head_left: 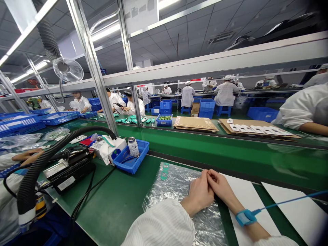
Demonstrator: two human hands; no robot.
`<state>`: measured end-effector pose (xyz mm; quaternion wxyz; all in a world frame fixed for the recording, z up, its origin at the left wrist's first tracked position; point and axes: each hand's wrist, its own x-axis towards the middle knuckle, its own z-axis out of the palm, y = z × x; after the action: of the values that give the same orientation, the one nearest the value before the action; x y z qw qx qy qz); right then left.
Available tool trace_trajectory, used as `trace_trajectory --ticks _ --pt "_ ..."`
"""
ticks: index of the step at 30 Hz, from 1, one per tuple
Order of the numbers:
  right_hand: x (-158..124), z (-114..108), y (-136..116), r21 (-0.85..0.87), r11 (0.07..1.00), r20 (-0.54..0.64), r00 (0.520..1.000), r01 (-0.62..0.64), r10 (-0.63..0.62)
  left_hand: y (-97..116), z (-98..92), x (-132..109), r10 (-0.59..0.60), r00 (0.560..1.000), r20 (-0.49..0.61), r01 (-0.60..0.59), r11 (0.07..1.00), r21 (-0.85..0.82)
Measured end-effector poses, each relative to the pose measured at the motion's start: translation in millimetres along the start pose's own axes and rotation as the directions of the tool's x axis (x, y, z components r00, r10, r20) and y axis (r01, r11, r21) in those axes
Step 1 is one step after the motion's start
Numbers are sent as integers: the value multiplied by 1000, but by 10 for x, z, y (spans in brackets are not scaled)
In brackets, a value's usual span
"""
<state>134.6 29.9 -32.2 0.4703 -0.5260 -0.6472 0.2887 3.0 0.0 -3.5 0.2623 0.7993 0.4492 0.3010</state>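
My left hand [201, 192] and my right hand [220, 184] meet over the right edge of a clear, crinkled plastic sheet [170, 189]. Both have their fingers curled and pressed together, thumbs and fingertips touching at the top. Whatever lies between them, if anything, is hidden. A blue wrist strap [246, 217] with a blue cord circles my right wrist. Small green ring-like pieces [164, 175] rest on the far left corner of the sheet. White paper sheets [252, 201] lie beneath and right of my right forearm.
Left of the sheet, a blue tray [132, 167] holds a bottle [133, 146]. A black hose [28, 184] arches over a black device [70, 174], with cables [84, 194] trailing across the bench. Beyond the green conveyor [184, 147] sit cardboard stacks [196, 123]. A co-worker's hands [29, 156] are at far left.
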Motion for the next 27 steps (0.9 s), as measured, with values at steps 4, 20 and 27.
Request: trace_trajectory --ticks 4,20,27 --pt "2 6 -36 22 1000 -10 1000 -3 3 -6 8 14 -16 1000 -6 16 1000 -12" --pt "0 45 -128 14 1000 -96 995 2 -1 -52 36 94 -26 999 32 30 993 -112" --pt "1 40 -147 23 1000 -98 995 5 -3 -51 39 91 -40 999 23 42 995 -94"
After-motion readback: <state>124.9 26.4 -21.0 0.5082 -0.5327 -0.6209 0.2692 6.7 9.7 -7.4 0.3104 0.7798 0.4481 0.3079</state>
